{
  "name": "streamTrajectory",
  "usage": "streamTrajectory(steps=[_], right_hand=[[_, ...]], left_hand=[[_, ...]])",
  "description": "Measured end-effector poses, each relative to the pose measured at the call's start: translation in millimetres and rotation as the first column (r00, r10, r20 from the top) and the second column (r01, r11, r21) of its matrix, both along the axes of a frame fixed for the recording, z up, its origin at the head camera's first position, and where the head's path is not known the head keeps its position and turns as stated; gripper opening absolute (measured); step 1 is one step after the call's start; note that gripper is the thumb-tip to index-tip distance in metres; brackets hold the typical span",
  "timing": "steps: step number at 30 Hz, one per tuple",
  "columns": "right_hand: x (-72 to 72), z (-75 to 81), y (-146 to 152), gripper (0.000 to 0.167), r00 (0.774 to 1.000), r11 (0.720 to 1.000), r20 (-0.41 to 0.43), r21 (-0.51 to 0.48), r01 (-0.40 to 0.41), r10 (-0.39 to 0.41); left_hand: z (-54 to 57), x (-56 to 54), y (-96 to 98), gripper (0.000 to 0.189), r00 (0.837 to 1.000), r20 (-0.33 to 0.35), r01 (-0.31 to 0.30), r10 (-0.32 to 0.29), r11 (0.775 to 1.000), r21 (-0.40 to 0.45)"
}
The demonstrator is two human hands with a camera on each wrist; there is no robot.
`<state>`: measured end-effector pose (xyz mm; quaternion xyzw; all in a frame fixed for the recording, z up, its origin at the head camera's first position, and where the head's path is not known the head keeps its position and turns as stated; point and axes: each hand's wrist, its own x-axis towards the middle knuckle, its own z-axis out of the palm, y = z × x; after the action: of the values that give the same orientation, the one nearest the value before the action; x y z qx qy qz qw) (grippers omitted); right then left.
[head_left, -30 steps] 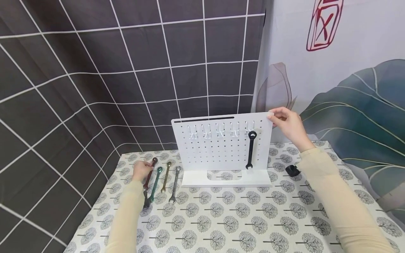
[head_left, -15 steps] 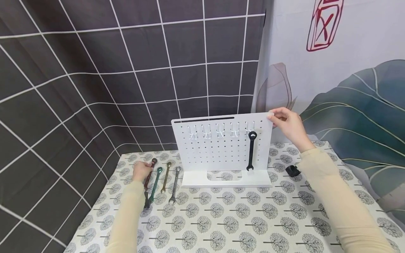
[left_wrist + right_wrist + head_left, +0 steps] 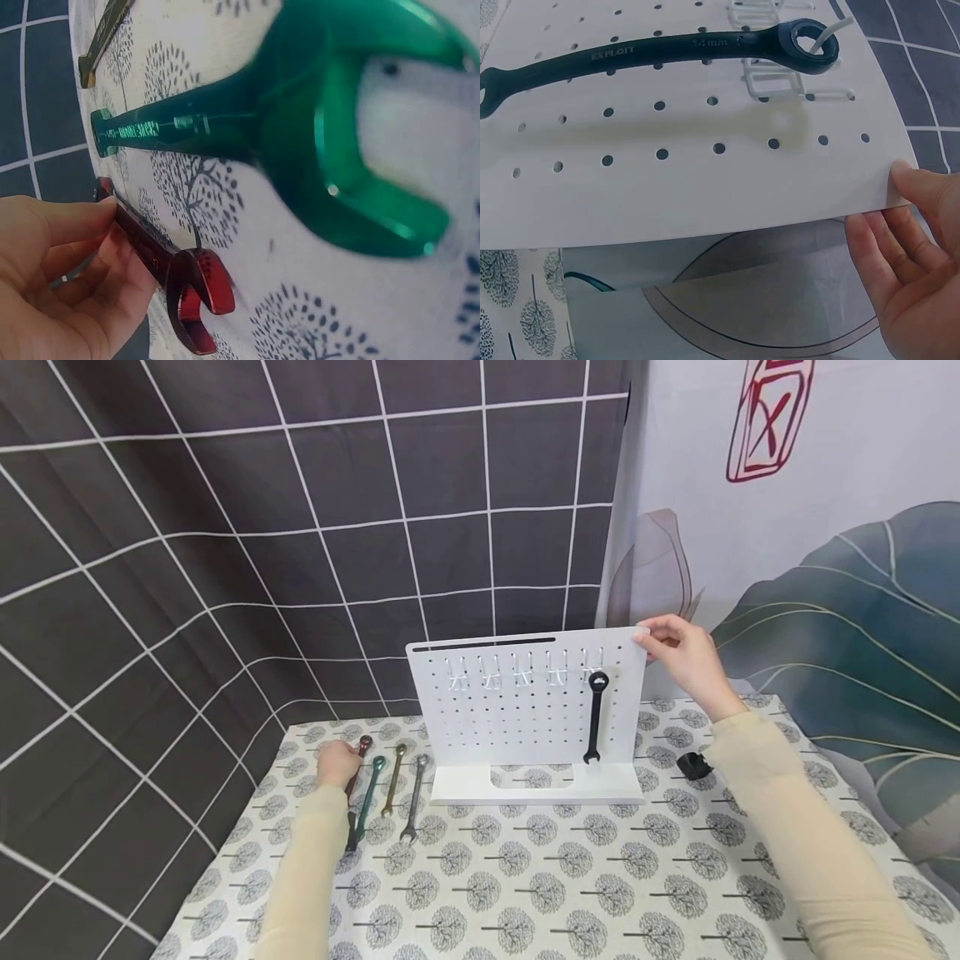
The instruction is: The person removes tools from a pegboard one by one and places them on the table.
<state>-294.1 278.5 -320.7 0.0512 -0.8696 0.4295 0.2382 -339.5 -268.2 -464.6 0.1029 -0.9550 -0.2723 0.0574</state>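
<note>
My left hand (image 3: 337, 764) is at the left of the table and pinches a dark red combination wrench (image 3: 154, 247) between thumb and fingers. Beside it lie a green wrench (image 3: 371, 797), a gold wrench (image 3: 393, 781) and a silver wrench (image 3: 416, 797). With thumb and fingers my right hand (image 3: 919, 255) grips the top right corner of a white pegboard (image 3: 517, 718) standing upright. From its rightmost hook hangs a black wrench (image 3: 667, 52) by the ring end. In the head view, the left hand covers part of the red wrench.
Several clear double hooks (image 3: 491, 672) line the upper part of the pegboard. Its flat base (image 3: 457, 785) rests on the tree-print tablecloth (image 3: 540, 893). A dark gridded curtain (image 3: 337, 568) stands behind and along the left side. Black wrist devices show beside both forearms.
My left hand has shifted slightly to the right with the red wrench. The hanging black wrench swung a little, then settled. My right hand stays at the board's corner.
</note>
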Motion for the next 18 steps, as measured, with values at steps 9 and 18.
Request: streamTrajectory(steps=[9, 18], right_hand=[[1.2, -0.9, 0, 0.039, 1.0, 1.0, -0.007, -0.01, 0.01, -0.01], [1.2, -0.7, 0, 0.041, 1.0, 1.0, 0.001, -0.006, 0.0, 0.0]], left_hand=[[1.1, 2.3, 3.4, 0.018, 1.0, 0.014, -0.013, 0.013, 1.0, -0.026], [-10.4, 0.4, -6.9, 0.025, 1.0, 0.0, -0.01, 0.01, 0.997, 0.081]])
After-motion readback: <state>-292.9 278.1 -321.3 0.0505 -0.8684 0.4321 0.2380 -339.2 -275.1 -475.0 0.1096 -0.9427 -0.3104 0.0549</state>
